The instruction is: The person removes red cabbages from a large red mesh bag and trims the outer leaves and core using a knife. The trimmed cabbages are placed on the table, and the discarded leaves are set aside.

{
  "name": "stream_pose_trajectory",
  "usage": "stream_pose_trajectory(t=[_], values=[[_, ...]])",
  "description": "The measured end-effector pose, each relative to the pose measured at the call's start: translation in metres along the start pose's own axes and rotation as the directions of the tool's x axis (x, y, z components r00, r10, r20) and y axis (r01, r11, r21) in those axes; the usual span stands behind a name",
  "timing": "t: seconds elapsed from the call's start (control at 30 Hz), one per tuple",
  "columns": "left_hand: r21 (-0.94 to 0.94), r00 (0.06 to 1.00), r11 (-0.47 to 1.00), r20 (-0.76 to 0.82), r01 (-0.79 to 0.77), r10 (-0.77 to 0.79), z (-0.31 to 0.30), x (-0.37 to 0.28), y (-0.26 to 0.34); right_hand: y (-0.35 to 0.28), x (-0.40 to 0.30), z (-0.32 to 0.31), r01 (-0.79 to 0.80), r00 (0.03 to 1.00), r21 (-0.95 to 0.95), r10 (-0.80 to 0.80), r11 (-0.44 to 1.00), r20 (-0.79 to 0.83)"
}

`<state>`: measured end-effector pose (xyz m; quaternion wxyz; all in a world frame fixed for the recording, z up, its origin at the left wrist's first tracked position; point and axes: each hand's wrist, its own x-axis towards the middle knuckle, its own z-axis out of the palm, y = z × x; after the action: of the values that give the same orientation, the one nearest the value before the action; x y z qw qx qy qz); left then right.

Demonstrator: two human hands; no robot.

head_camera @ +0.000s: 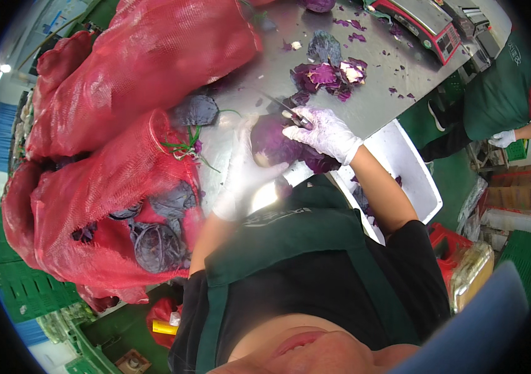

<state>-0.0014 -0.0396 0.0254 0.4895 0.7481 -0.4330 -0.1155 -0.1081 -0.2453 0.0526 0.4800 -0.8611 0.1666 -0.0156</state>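
A purple cabbage (pixel 274 140) is held over the steel table (pixel 377 93), close to the front of my apron. White-gloved, my left hand (pixel 242 173) cups the cabbage from the left, its thumb along the near side. My right hand (pixel 323 133), in a stained white glove, grips a knife (pixel 277 102) by its handle, fingers close to the cabbage; the thin blade points away to the upper left. Loose purple leaves (pixel 319 159) hang under the right hand. Beyond it lies a heap of trimmed leaves and pale stem pieces (pixel 326 77).
Red mesh sacks (pixel 153 51) crowd the left side; a torn one (pixel 97 205) shows cabbages (pixel 158 248). A white tub (pixel 417 173) with leaves stands below the table's right edge. A weighing scale (pixel 426 28) sits at the far right. Another person in a green apron (pixel 499 93) stands beyond.
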Motion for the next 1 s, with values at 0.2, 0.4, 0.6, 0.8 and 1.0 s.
stream_pose_trajectory(t=[0.2,0.4,0.6,0.8,1.0], values=[[0.177,0.990,0.979,0.118,-0.098,0.078,-0.003,0.011,0.007,0.017,0.006,0.000,0.251,0.961,-0.256,-0.272,0.934,-0.049],[0.171,0.990,0.982,0.131,-0.082,0.060,-0.009,0.008,0.006,0.069,0.036,0.005,-0.064,0.981,-0.330,0.000,0.942,-0.193],[-0.436,0.947,0.841,0.125,0.321,-0.296,-0.012,-0.003,0.025,0.069,0.025,-0.009,-0.098,0.918,-0.070,0.063,0.993,-0.391],[-0.283,0.983,0.942,0.042,0.182,-0.177,0.003,0.009,0.023,0.002,-0.004,-0.010,0.426,0.879,-0.202,-0.457,0.882,-0.137],[-0.328,0.979,0.922,0.075,0.204,-0.189,0.006,0.019,0.031,0.006,0.003,-0.017,0.515,0.828,-0.457,-0.558,0.725,0.049]])
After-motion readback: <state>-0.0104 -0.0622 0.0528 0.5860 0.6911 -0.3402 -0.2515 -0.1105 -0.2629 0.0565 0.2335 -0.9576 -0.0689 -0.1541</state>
